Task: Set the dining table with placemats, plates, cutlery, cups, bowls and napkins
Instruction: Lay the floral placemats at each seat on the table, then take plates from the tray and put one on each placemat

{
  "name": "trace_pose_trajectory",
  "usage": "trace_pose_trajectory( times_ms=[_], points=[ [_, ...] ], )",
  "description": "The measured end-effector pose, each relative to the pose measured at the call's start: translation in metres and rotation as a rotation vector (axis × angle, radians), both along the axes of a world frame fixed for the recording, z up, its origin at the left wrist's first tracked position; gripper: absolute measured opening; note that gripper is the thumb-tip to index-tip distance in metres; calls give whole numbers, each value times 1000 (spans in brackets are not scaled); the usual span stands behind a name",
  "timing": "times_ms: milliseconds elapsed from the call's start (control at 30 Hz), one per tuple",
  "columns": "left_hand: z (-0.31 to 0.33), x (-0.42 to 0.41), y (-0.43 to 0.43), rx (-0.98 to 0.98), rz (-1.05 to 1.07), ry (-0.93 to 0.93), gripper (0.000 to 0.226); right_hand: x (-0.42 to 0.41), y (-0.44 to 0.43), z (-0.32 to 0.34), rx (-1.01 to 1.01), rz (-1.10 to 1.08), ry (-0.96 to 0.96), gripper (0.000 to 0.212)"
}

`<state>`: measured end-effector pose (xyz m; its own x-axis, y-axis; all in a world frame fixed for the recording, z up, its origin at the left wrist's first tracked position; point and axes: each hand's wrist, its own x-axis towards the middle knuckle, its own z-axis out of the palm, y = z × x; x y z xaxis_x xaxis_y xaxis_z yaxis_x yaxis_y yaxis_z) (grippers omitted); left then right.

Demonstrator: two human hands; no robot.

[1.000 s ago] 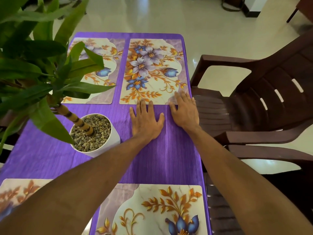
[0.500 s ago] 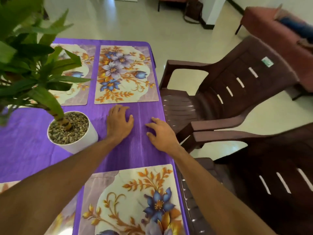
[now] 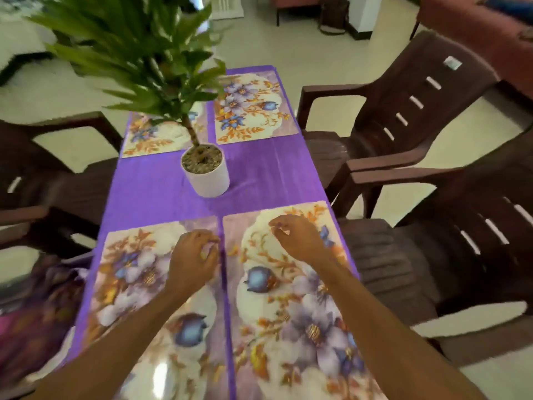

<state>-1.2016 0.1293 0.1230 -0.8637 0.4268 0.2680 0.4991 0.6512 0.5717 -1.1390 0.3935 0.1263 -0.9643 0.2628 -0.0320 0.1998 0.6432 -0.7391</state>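
Four floral placemats lie on the purple tablecloth (image 3: 150,189): a far left placemat (image 3: 147,140), a far right placemat (image 3: 248,111), a near left placemat (image 3: 132,284) and a near right placemat (image 3: 291,319). My left hand (image 3: 193,255) hovers over the inner edge of the near left mat, fingers loosely curled, holding nothing. My right hand (image 3: 300,241) hangs over the top of the near right mat, also loosely curled and holding nothing. No plates, cutlery, cups, bowls or napkins are in view.
A white pot (image 3: 207,174) with a leafy plant stands mid-table, its leaves covering part of the far left mat. Brown plastic chairs stand along the right side (image 3: 403,116) (image 3: 467,255) and one at the left (image 3: 43,174). Patterned fabric lies at lower left (image 3: 37,313).
Both hands have lifted off the purple cloth in the middle and drawn back over the two near placemats, fingers now curled. The view has pulled back and shows the whole table.
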Motion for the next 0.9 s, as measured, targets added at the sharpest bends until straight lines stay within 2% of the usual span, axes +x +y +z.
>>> trace_pose_trajectory(
  times_ms=[100, 233, 367, 467, 533, 633, 700, 800, 900],
  points=[
    [3, 25, -81, 4, 61, -25, 27, 30, -61, 0, -49, -4, 16, 16],
    [16, 48, -195, -21, 214, -85, 22, 46, -151, 10, -107, 87, -42, 20],
    [3, 65, -318, -133, 390, -146, 27, 38, -256, 15, -159, 207, -72, 30],
    [-12, 75, -410, -225, 489, -234, 9, 17, -344, 17, -130, 299, -78, 24],
    [-26, 76, -459, -315, 527, -269, 15, -2, -394, 13, -142, 348, -112, 20],
    [-49, 71, -542, -411, 682, -518, 17, -45, -487, -15, -166, 400, -171, 22],
    [-67, 74, -581, -483, 690, -610, 19, -68, -541, -48, -176, 381, -288, 24],
    [-88, 73, -609, -629, 567, -583, 36, -91, -592, -108, -204, 237, -487, 38],
    [-103, 54, -614, -686, 486, -581, 40, -101, -610, -153, -176, 57, -610, 50]
  ],
)
